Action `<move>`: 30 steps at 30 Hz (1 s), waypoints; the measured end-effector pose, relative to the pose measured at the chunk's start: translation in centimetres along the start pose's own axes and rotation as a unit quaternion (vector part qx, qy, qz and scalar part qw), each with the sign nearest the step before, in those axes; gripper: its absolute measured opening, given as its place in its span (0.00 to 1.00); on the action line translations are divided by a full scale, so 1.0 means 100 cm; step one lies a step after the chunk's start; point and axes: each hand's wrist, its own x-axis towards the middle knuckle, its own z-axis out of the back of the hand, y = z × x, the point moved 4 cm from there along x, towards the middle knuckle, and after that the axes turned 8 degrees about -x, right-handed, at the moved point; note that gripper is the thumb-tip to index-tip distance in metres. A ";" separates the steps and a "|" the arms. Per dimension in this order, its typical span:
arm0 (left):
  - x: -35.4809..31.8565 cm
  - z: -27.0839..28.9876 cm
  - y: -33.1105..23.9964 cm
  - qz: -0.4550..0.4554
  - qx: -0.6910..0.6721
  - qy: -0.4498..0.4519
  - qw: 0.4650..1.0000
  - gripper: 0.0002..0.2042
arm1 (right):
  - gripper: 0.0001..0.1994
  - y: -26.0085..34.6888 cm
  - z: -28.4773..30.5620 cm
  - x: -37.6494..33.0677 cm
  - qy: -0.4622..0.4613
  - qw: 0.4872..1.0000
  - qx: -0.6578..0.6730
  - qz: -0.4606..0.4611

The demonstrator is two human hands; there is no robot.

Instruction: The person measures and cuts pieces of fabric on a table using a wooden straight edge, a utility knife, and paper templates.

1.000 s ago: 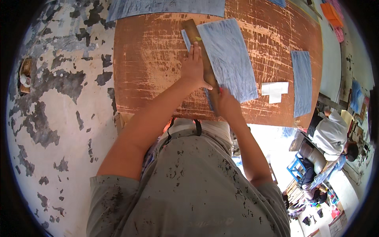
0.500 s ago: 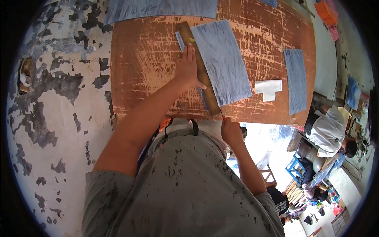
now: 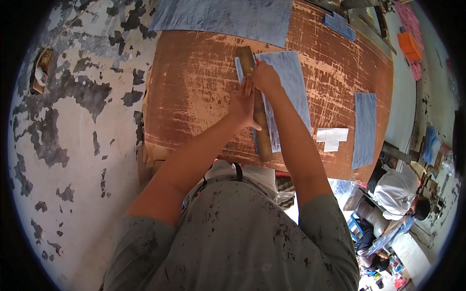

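My left hand point(image 3: 241, 107) lies flat with fingers stretched, pressing on a long brown straightedge point(image 3: 260, 127). Beneath the straightedge is a blue-grey streaked sheet point(image 3: 291, 80); a thin strip of it shows along the left side. Closed around a slim red tool that looks like a cutting knife point(image 3: 257, 61), my right hand point(image 3: 267, 77) is by the straightedge's far end, at its right edge, just beyond my left fingertips. The blade is too small to make out.
The scratched brown tabletop point(image 3: 189, 97) also bears a large blue-grey sheet point(image 3: 223, 19) at the far edge, a narrow blue-grey piece point(image 3: 365, 128) and a white T-shaped paper point(image 3: 332, 138) on the right. A person in white point(image 3: 395, 191) sits farther right. A peeling wall point(image 3: 73, 145) stands left.
My right hand, with the red tool, has moved from the straightedge's near end to its far end. My left hand stays pressed on the straightedge. The whole view has shifted slightly.
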 end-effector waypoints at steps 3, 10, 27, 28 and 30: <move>0.002 -0.003 -0.001 0.005 0.000 -0.002 1.000 0.81 | 0.18 0.002 -0.008 0.014 -0.018 0.997 -0.046 0.059; 0.002 -0.001 0.001 0.009 -0.007 0.019 1.000 0.82 | 0.20 -0.010 -0.013 -0.012 0.016 0.998 -0.048 0.031; 0.002 -0.004 0.003 0.014 -0.032 -0.028 0.999 0.85 | 0.15 -0.130 -0.093 -0.309 0.124 0.988 -0.017 -0.092; 0.003 -0.004 0.003 0.013 -0.032 -0.029 0.999 0.85 | 0.15 -0.133 -0.096 -0.319 0.123 0.988 -0.018 -0.093; 0.004 -0.003 0.003 0.013 -0.029 -0.028 0.999 0.86 | 0.15 -0.139 -0.100 -0.333 0.145 0.981 -0.036 -0.128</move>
